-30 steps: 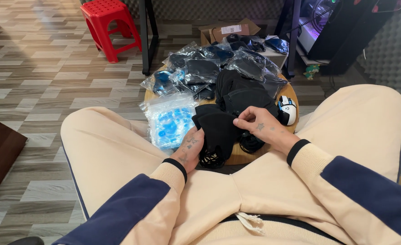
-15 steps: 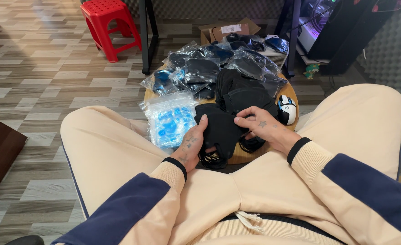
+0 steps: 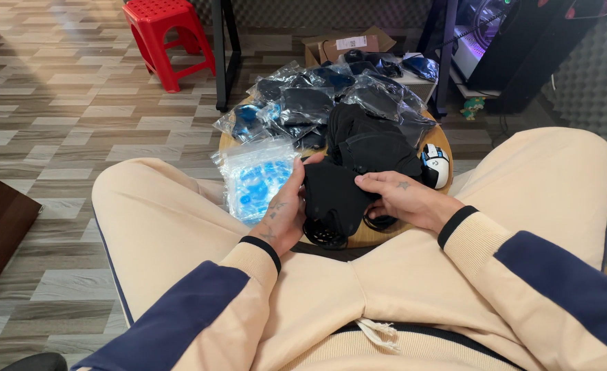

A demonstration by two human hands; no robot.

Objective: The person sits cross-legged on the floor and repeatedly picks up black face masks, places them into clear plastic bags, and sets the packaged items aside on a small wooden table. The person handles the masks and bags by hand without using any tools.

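Fingers of your left hand (image 3: pixel 284 209) and right hand (image 3: pixel 401 198) curl around a black cloth piece (image 3: pixel 331 199), palms facing inward above the round wooden desk (image 3: pixel 369 237).

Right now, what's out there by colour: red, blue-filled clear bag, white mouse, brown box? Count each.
Red stool: 1
Clear bag with blue contents, beside the left hand: 1
White mouse, past the right hand: 1
Brown cardboard box: 1
Total: 4
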